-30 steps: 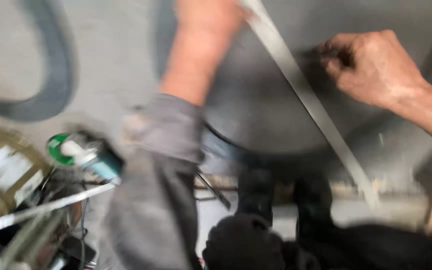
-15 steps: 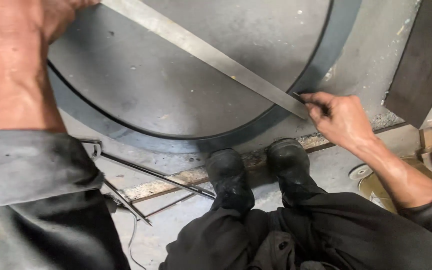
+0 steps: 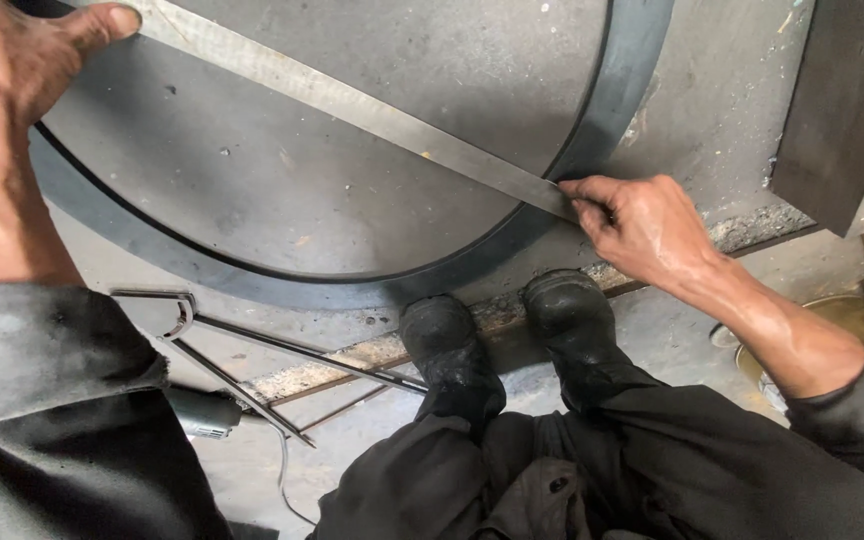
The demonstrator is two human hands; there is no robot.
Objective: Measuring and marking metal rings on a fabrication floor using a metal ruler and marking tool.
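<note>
Steel rule (image 3: pixel 352 105) laid diagonally across the disc (image 3: pixel 332 190), upper frame. Left hand (image 3: pixel 12 70), upper left, thumb pressing one end; right hand (image 3: pixel 642 225), centre right, fingers pinched closed on the other end at the ring (image 3: pixel 612 100). Both ends should be pressed flat.

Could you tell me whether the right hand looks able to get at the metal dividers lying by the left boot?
Probably yes, once it lets go: the right hand pinches the ruler end, and the dividers lie uncovered on the floor left of the boot, though the knees partly crowd the way.
</note>
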